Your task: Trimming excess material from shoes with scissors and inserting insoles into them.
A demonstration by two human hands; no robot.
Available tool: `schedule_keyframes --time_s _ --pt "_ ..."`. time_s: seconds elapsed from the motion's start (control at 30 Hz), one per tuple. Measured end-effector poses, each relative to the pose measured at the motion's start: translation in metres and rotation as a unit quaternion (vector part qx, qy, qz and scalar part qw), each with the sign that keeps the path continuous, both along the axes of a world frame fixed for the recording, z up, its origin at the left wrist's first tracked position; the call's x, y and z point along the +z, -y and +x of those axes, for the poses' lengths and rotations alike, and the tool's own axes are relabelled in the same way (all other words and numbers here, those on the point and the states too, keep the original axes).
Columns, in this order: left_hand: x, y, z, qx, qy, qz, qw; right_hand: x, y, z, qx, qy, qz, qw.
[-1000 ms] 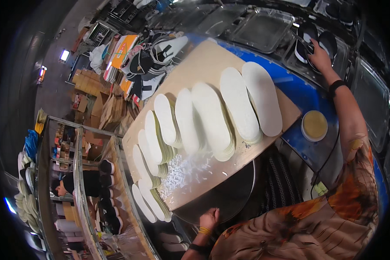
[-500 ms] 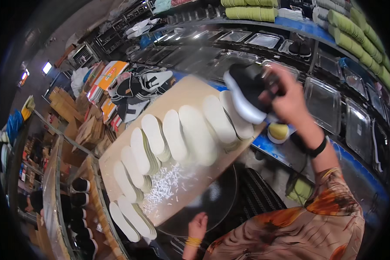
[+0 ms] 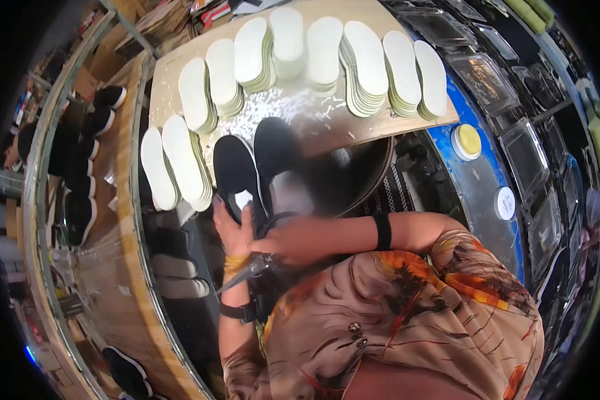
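Two black shoes stand side by side at the near edge of the board: the left black shoe (image 3: 234, 163) and the right black shoe (image 3: 275, 148). My left hand (image 3: 233, 230) grips the heel of the left shoe, thumb and fingers on either side of its opening, where a white patch shows inside. My right hand (image 3: 290, 240), smeared by motion, reaches across above my left wrist. It is closed on a pair of scissors (image 3: 252, 268), whose blades point down and left over my left forearm. The handles are mostly hidden by the hand.
Stacks of white insoles (image 3: 195, 93) stand in an arc on the wooden board (image 3: 170, 70), with white scraps (image 3: 273, 107) scattered between. A tub with yellow contents (image 3: 469, 141) and a white round lid (image 3: 505, 203) sit on the blue surface. Black shoes (image 3: 81, 207) line the left shelf.
The view has swung down and left. The shoe in my right hand has come from the board's right end to the near edge. My left hand now holds a shoe; my right holds scissors.
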State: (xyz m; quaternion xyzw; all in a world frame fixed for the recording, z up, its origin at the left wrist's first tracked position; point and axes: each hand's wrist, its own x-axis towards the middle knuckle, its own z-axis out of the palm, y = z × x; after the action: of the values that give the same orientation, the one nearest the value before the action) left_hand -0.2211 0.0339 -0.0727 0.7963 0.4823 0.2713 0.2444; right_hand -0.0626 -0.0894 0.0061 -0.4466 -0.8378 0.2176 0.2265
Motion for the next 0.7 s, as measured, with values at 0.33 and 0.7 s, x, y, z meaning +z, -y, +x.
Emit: schedule_keyframes --time_s 0.33,0.7 --pt "0.1 0.031 0.061 -0.086 -0.218 -0.066 0.97 0.02 0.05 0.075 -0.333 -0.362 -0.115 0.863" --pt "0.068 0.024 0.083 -0.052 -0.247 0.093 0.963 -0.005 0.071 0.089 -0.408 -0.447 -0.289 0.741"
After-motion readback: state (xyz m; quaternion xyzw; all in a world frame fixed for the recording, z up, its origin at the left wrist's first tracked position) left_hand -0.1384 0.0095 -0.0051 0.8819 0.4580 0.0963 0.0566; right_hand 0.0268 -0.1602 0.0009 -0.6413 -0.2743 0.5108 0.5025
